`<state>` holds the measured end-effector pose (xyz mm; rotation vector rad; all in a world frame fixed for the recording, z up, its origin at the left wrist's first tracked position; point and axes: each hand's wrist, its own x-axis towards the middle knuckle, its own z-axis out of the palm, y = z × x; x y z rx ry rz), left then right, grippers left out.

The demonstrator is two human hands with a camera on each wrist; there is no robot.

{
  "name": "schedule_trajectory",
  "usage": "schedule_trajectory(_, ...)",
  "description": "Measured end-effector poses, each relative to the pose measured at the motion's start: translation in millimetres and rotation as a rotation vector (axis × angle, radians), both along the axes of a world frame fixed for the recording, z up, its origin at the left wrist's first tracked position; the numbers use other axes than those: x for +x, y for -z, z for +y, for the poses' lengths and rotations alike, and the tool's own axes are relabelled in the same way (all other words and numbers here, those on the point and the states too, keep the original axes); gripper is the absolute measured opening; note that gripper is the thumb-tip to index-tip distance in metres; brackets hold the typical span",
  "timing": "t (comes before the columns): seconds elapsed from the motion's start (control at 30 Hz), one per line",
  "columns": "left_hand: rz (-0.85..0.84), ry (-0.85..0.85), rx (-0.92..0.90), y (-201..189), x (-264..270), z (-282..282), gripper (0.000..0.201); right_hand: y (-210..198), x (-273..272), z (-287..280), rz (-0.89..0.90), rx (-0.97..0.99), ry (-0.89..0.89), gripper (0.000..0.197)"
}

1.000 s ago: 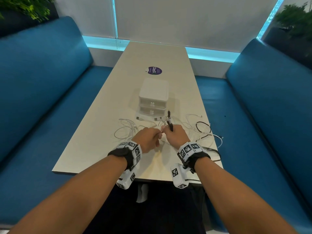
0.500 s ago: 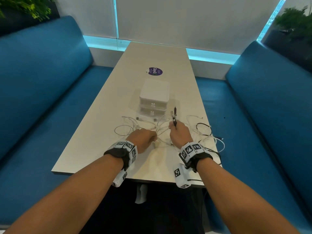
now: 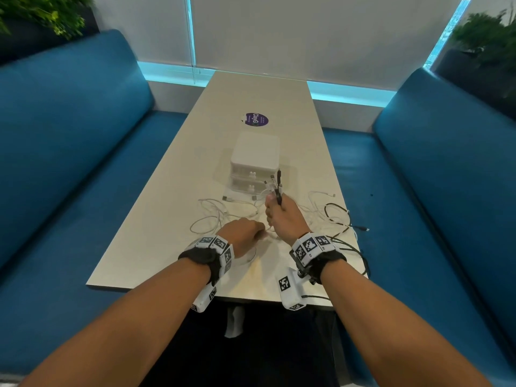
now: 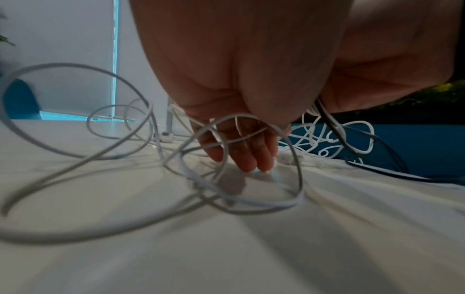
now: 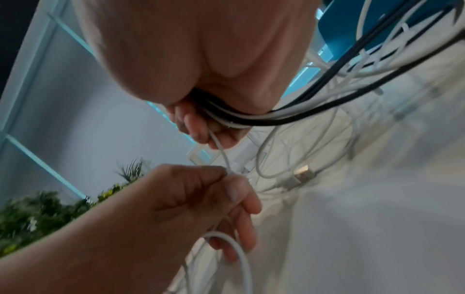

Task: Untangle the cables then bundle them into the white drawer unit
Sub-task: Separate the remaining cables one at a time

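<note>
A blue bench seat (image 3: pixel 69 152) runs along the left side of the long pale worktop (image 3: pixel 173 174), with a green plant (image 3: pixel 42 12) above its backrest. On the near half of the worktop, loose loops of white cables (image 3: pixel 215 216) lie spread out, some ending in small plugs just in front of the white drawer unit (image 3: pixel 255 160), which stands in the middle of the worktop with both drawers pushed in. Beyond it a round purple sticker (image 3: pixel 257 119) sits on the surface. The left hand (image 3: pixel 244 233) rests low on the worktop among the loops; the right wrist view shows its thumb and forefinger pinching one thin white cable (image 5: pixel 221 153), so this grip is clamped on that strand, while its other fingers (image 4: pixel 254 159) reach down to touch the surface. That strand rises taut to the right hand (image 3: pixel 283 216), which is held higher and just beside the left. The right grip is a fist closed round a bundle of white and black cables (image 5: pixel 251 119), whose plug ends stick up out of its top, near the drawer unit's front. To the right, black cables (image 3: pixel 339 219) and more white loops trail over the worktop toward its right edge, and one black lead hangs off it. A second blue bench seat (image 3: pixel 446 169) lines the right side.
</note>
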<state>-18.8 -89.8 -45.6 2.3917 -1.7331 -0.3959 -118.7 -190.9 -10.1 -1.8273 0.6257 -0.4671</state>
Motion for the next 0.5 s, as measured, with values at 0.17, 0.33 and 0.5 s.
schedule_trajectory(0.17,-0.108,-0.023,0.078,-7.4,29.5,15.2,0.021,-5.9,-17.6,-20.0,0.224,-0.331,-0.040,0.024)
schedule_trajectory(0.33,-0.132,-0.015,0.064,-13.4,37.7,20.2,0.032,4.5,-25.0,-31.6,0.255,-0.147,0.045,0.029)
schedule_trajectory(0.5,-0.069,0.007,-0.097,-19.5,11.5,2.8,0.022,3.6,-17.0,-20.1,0.360,-0.365,-0.064,0.020)
